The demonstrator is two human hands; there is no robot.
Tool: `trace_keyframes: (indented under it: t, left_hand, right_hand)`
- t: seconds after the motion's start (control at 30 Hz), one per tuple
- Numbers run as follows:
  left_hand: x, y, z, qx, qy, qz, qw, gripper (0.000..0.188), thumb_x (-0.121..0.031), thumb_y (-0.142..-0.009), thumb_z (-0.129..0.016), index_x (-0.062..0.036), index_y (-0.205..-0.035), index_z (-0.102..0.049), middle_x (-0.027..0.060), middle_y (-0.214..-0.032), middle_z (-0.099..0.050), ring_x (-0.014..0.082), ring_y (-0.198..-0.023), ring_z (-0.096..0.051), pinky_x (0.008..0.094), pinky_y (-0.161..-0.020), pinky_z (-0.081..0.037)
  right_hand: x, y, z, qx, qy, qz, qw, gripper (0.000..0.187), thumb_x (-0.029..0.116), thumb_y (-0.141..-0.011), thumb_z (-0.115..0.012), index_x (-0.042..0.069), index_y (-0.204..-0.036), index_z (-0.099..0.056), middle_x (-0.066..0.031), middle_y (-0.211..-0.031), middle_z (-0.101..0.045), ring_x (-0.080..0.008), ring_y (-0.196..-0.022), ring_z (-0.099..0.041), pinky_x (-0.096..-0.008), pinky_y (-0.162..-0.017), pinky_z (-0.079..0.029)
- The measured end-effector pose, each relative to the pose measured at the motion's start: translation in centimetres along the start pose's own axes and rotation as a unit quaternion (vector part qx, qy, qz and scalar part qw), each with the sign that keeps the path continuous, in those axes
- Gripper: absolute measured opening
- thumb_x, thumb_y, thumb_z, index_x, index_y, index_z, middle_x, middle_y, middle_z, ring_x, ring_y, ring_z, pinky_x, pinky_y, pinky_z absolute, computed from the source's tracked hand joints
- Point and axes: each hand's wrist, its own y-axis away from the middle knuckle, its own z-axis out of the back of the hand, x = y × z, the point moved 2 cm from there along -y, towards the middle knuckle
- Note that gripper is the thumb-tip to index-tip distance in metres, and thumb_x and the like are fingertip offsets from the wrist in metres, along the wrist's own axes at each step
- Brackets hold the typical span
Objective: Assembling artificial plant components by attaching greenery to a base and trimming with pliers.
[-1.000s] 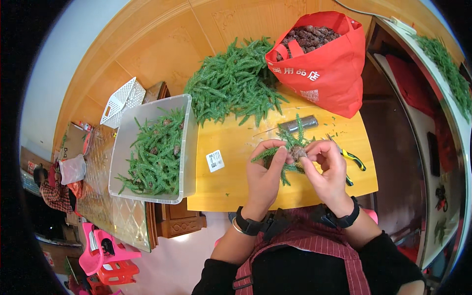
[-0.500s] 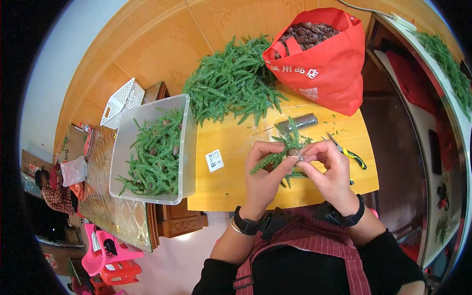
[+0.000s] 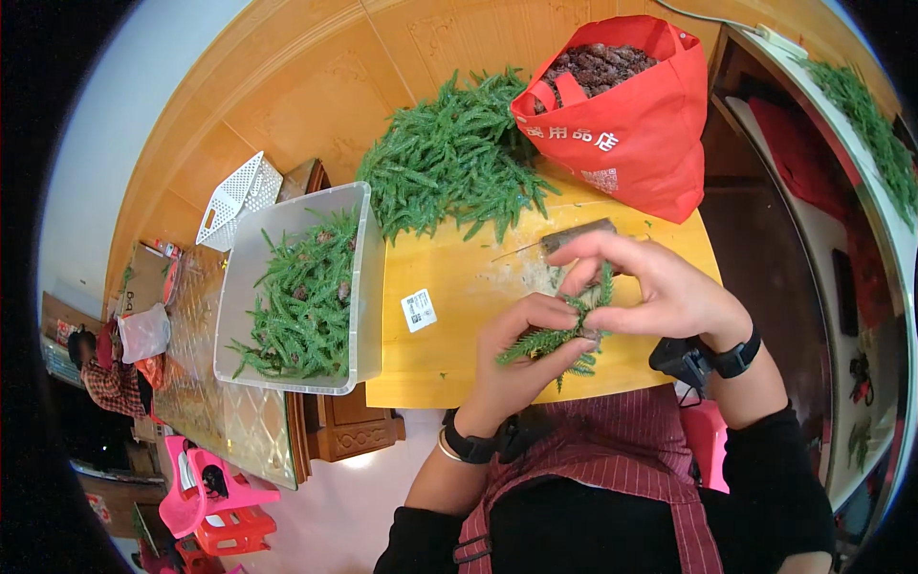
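My left hand (image 3: 516, 368) pinches a green artificial pine sprig (image 3: 532, 344) between thumb and fingers, just above the yellow tabletop (image 3: 421, 368). Over the sprig's middle, my right hand (image 3: 674, 287) is closed, thumb and fingertips meeting at the stems; a small brownish bit shows there, partly covered by the fingers. Beyond my hands lies a dark cylindrical bundle (image 3: 577, 233), with a thin wire beside it. Pale crumbs are scattered nearby. A white label (image 3: 418, 311) lies left of my hands.
At the left stands a clear plastic bin (image 3: 364, 287) with sprigs and pine cones. A heap of green sprigs (image 3: 449, 158) lies at the back, beside a red bag (image 3: 641, 143) of pine cones (image 3: 607, 69). A white basket (image 3: 239, 196) and another person (image 3: 115, 381) are further left.
My right hand has lifted and turned over the sprig, its elbow out to the right. The sprig has tilted and shifted slightly right. My right hand now covers the yellow-and-black pliers.
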Motion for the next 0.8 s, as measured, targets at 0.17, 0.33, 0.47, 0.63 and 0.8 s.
trace_keyframes:
  t: [0.17, 0.33, 0.47, 0.63, 0.8]
  left_hand:
    - [-0.2, 0.1, 0.2, 0.000, -0.004, 0.010, 1.000, 0.026, 0.009, -0.065, -0.067, -0.0017, -0.085, -0.052, 0.0108, -0.090, -0.056, 0.0169, -0.083, -0.056, 0.0280, -0.072, -0.047]
    - [-0.1, 0.1, 0.4, 0.010, -0.005, 0.013, 1.000, 0.026, 0.008, -0.065, -0.067, -0.0017, -0.084, -0.052, 0.0111, -0.089, -0.056, 0.0165, -0.081, -0.056, 0.0273, -0.071, -0.047]
    - [0.3, 0.2, 0.4, 0.008, 0.031, 0.033, 0.999, 0.021, 0.006, -0.069, -0.066, -0.0011, -0.085, -0.054, 0.0105, -0.088, -0.057, 0.0176, -0.080, -0.058, 0.0275, -0.070, -0.047]
    - [0.4, 0.0, 0.0, 0.001, 0.181, 0.095, 0.979, 0.023, 0.008, -0.070, -0.064, -0.0011, -0.087, -0.051, 0.0124, -0.090, -0.056, 0.0192, -0.081, -0.058, 0.0295, -0.070, -0.050]
    - [1.6, 0.3, 0.3, -0.014, 0.224, 0.103, 0.969, 0.024, 0.010, -0.070, -0.063, -0.0002, -0.087, -0.049, 0.0140, -0.095, -0.054, 0.0185, -0.078, -0.059, 0.0268, -0.064, -0.052]
  right_hand:
    - [-0.1, 0.1, 0.0, -0.009, -0.096, -0.078, 0.992, 0.040, 0.002, -0.073, -0.060, 0.002, -0.111, -0.047, -0.0013, -0.080, -0.056, -0.0068, -0.075, -0.052, -0.0219, -0.070, -0.039]
    - [0.4, -0.2, 0.1, -0.003, -0.083, -0.094, 0.992, 0.039, 0.001, -0.072, -0.059, 0.002, -0.109, -0.047, 0.0004, -0.077, -0.054, -0.0041, -0.071, -0.049, -0.0185, -0.062, -0.037]
    - [0.4, -0.3, 0.2, -0.002, -0.091, -0.138, 0.986, 0.040, 0.000, -0.071, -0.056, 0.002, -0.110, -0.047, 0.0016, -0.075, -0.051, -0.0032, -0.069, -0.047, -0.0181, -0.061, -0.037]
    - [-0.8, 0.0, 0.0, -0.014, -0.176, -0.105, 0.979, 0.041, 0.000, -0.072, -0.054, 0.002, -0.112, -0.046, 0.0015, -0.077, -0.049, -0.0030, -0.069, -0.046, -0.0168, -0.062, -0.038]
    - [-1.9, 0.1, -0.1, -0.019, -0.220, -0.064, 0.973, 0.026, -0.001, -0.074, -0.051, 0.002, -0.100, -0.053, 0.0025, -0.074, -0.051, -0.0029, -0.065, -0.047, -0.0176, -0.058, -0.039]
